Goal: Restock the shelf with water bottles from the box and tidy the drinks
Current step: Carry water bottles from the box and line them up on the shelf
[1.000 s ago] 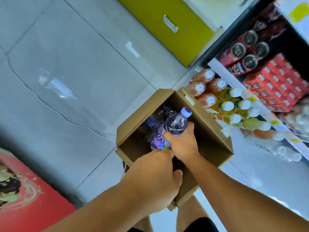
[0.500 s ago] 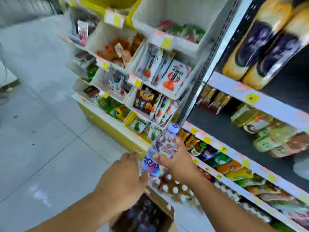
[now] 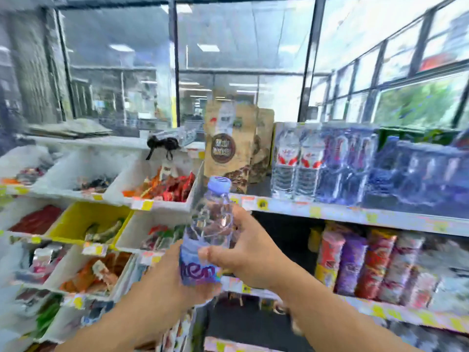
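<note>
A clear water bottle (image 3: pixel 209 232) with a pale blue cap and a blue-purple label stands upright in front of me. My right hand (image 3: pixel 250 252) grips its middle, thumb across the front. My left hand (image 3: pixel 162 283) holds the lower part from the left, behind the label. The bottle is level with the top shelf (image 3: pixel 330 212), just left of its end. On that shelf stand water bottles with red labels (image 3: pixel 297 161) and blue shrink-wrapped packs (image 3: pixel 411 174). The box is out of view.
Brown snack pouches (image 3: pixel 228 146) stand at the top shelf's left end. White and yellow bins of snacks (image 3: pixel 157 186) fill the rack on the left. Chip canisters (image 3: pixel 368 262) line the shelf below. Windows run behind the shelves.
Both hands lifted the bottle out of the box and raised it to the top shelf's height. My view swung from the floor up to the shelves.
</note>
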`<state>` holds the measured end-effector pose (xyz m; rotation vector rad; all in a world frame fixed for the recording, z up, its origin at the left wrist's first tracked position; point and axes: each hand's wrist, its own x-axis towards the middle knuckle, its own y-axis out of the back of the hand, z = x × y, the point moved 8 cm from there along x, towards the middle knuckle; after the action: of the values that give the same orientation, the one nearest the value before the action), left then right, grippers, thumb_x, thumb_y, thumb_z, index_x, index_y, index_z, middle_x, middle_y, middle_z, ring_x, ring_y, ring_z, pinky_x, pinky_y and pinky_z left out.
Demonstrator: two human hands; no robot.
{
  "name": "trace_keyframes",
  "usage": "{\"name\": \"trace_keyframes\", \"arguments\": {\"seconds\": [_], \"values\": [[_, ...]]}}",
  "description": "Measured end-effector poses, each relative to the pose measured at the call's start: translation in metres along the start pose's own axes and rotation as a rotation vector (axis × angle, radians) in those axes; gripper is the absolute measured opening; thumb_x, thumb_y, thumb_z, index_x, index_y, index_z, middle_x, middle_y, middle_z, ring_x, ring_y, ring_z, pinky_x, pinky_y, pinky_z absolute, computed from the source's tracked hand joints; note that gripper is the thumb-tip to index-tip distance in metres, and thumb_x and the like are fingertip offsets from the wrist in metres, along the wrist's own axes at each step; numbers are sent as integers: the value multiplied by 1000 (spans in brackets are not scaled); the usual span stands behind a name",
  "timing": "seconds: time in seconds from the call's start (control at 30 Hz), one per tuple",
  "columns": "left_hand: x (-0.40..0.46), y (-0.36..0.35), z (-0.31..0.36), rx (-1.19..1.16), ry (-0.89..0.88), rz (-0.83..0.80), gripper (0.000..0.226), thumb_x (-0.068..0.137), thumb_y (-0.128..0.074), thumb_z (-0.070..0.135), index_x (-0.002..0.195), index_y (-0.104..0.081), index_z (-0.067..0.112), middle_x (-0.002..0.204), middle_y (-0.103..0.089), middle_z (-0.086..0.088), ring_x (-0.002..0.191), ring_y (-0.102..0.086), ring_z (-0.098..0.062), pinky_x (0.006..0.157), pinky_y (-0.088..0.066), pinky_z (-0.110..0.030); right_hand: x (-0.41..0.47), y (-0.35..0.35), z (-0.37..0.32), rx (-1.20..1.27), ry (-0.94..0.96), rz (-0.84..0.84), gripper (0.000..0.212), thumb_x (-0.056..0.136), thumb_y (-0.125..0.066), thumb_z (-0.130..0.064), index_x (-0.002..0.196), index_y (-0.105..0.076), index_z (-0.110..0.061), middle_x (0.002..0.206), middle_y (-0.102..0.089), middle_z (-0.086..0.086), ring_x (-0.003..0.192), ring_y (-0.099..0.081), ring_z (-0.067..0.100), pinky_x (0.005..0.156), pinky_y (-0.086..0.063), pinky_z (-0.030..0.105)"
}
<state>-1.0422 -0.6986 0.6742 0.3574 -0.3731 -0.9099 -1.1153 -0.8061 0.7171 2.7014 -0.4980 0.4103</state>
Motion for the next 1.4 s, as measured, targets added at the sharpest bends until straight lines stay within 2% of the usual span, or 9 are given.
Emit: {"name": "trace_keyframes", "arguments": {"seconds": [0.07, 0.17, 0.33, 0.5, 0.7, 0.87, 1.1, 1.23, 1.4], "values": [[12, -10, 19, -10, -56, 22, 50, 56, -85, 27, 102, -69, 33, 81, -73, -1, 69, -64, -12, 65, -55, -42, -12, 26, -23, -36, 47, 27, 54, 82, -78, 2, 119, -51, -27, 90, -70, -30, 89, -67, -7, 77, -50, 13], [29, -37, 53, 106, -201, -54, 74, 44, -94, 33, 108, -63, 15, 84, -70, -5, 73, -66, -13, 52, -54, -25, -32, 68, -48, -78, 82, 126, 58, 83, -76, 3, 130, -49, -17, 108, -71, -16, 99, -70, 5, 84, -55, 22], [37, -85, 128, -102, -245, -39, 54, 70, -87, 21, 115, -61, 34, 106, -75, 8, 93, -70, -1, 74, -52, -14, -63, 131, -71, -108, 85, 282, 52, 86, -76, -16, 129, -49, -28, 121, -68, -5, 106, -70, 14, 95, -56, 43], [64, -144, 169, -169, -222, -98, 65, 63, -92, 28, 120, -60, 27, 108, -74, 7, 95, -71, -7, 78, -56, -27, -90, 201, -77, -239, 23, 391, 33, 86, -73, -47, 98, -42, -49, 86, -57, -40, 81, -58, -19, 72, -47, 7], [120, -218, 202, -60, -222, -55, 53, 59, -90, 47, 101, -61, 34, 95, -73, 6, 90, -70, -13, 83, -56, -43, -107, 300, -62, -357, -31, 513, 90, 75, -75, -64, 149, -33, -36, 138, -49, -22, 117, -49, -4, 97, -37, 20], [154, -264, 226, -50, -179, -50, 60, 60, -84, 55, 110, -59, 35, 97, -72, 12, 87, -69, -9, 79, -57, -37, -107, 364, -41, -325, -45, 564, 98, 61, -71, -82, 142, -36, -39, 137, -52, -16, 119, -56, 7, 103, -46, 36], [175, -295, 238, -20, -139, 1, 58, 69, -83, 46, 108, -43, 31, 95, -66, 13, 80, -64, -4, 61, -44, -21, -103, 416, -14, -197, -93, 526, 85, 69, -83, -58, 140, -44, -30, 126, -56, -8, 110, -62, 13, 95, -55, 39], [185, -300, 243, 62, -200, -32, 60, 76, -77, 51, 120, -38, 40, 111, -55, 27, 102, -58, 0, 84, -49, -24, -88, 448, -12, -234, -50, 574, 61, 67, -85, -52, 116, -61, -25, 104, -74, -1, 93, -73, 20, 85, -59, 49], [184, -287, 221, 306, -212, -93, 63, 88, -64, 49, 141, -32, 38, 144, -41, 20, 125, -47, -4, 105, -38, -26, -59, 491, -15, -363, -10, 620, 35, 86, -78, -25, 116, -61, -26, 94, -73, -10, 82, -71, 10, 69, -53, 30]]}}
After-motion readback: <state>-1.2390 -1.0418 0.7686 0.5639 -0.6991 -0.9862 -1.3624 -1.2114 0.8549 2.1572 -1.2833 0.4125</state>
